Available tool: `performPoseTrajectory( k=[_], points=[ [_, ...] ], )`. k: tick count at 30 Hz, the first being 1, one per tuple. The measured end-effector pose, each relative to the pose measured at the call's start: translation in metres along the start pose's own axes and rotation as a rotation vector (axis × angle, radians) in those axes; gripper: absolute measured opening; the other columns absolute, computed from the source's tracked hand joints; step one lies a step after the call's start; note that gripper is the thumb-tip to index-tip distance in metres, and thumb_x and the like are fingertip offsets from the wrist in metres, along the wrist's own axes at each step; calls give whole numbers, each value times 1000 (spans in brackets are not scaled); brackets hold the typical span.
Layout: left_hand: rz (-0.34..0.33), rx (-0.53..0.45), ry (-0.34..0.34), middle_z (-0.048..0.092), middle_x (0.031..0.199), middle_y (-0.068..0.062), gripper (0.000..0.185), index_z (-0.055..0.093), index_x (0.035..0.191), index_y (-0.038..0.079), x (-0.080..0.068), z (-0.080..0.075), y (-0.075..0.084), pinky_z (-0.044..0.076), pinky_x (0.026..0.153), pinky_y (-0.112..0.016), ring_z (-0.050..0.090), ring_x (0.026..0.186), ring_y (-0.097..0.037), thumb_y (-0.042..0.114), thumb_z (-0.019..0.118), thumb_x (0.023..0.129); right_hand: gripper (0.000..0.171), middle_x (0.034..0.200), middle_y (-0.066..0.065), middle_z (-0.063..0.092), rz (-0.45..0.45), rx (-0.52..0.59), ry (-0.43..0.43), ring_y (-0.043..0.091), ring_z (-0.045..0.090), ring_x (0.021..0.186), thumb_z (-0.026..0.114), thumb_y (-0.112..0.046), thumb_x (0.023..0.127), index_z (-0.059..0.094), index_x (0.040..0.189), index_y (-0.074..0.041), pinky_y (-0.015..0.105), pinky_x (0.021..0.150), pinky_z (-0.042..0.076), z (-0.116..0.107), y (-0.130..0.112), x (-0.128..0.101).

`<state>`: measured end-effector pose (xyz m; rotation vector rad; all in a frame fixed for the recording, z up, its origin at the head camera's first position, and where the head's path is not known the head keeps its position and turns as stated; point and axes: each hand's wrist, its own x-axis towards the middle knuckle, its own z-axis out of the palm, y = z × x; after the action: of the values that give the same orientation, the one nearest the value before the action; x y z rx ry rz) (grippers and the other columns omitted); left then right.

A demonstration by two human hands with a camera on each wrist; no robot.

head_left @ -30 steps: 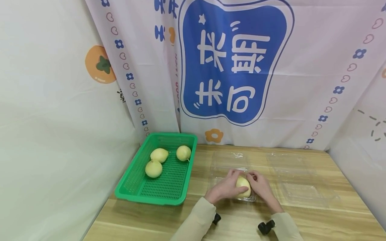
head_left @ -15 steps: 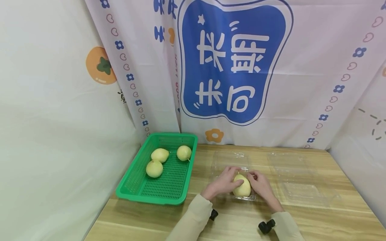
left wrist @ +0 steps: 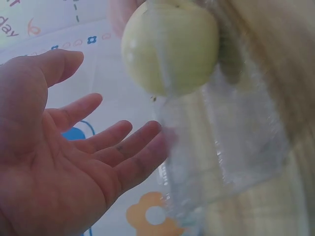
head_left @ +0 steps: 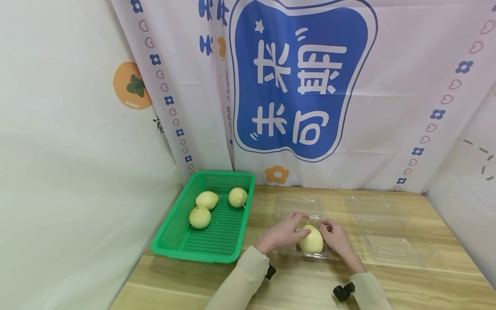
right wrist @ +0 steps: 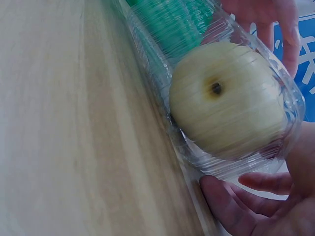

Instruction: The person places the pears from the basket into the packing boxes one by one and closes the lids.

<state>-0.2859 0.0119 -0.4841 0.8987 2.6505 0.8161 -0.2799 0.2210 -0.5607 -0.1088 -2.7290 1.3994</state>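
Note:
A pale yellow pear (head_left: 311, 240) lies in the right part of a clear plastic clamshell box (head_left: 318, 255), whose lid (head_left: 298, 201) is folded back. In the right wrist view the pear's dark blossom end (right wrist: 216, 88) shows through the plastic wall. My left hand (head_left: 286, 232) hovers over the box's left part, beside the pear; in the left wrist view its fingers (left wrist: 113, 132) are spread, with no fruit between them. On the other side my right hand (head_left: 336, 239) holds the box's right side, its fingers curled by the wall. Part of its grip is hidden.
A green plastic basket (head_left: 154, 249) stands at the left with three pears, one of them a round pear (head_left: 238, 196) by its right wall. Another open clear clamshell box (head_left: 391, 244) lies at the right on the wooden table (head_left: 302, 288). A printed curtain (head_left: 387, 142) hangs behind.
The left hand has let go of the pear and drawn slightly left, so more of the pear shows. The right hand stays nearly still at the box's right side.

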Motion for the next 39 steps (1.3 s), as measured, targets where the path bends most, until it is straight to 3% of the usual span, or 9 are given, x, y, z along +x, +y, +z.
performPoseTrajectory(
  k=[15, 30, 39],
  points=[
    [64, 47, 23, 41, 151, -7, 53, 39, 147, 18, 2, -41, 13, 44, 108, -36, 49, 134, -20, 44, 48, 102, 36, 92, 13, 70, -8, -18, 8, 17, 61, 78, 54, -28, 99, 65, 117, 1, 28, 66, 49, 1, 2, 2],
    [125, 150, 80, 44, 148, -8, 50, 42, 145, 15, -3, -76, 28, 43, 109, -35, 49, 133, -20, 38, 51, 101, 35, 90, 13, 69, -12, -19, 21, 16, 60, 76, 55, -28, 98, 65, 116, 1, 27, 65, 47, 1, 3, 2],
    [105, 158, 145, 47, 145, -4, 48, 44, 143, 19, -8, -86, 22, 46, 107, -36, 51, 131, -18, 38, 53, 100, 34, 88, 12, 70, -39, -24, 13, 16, 60, 76, 56, -28, 97, 66, 114, 0, 28, 66, 48, 2, 4, -1]
  ],
)
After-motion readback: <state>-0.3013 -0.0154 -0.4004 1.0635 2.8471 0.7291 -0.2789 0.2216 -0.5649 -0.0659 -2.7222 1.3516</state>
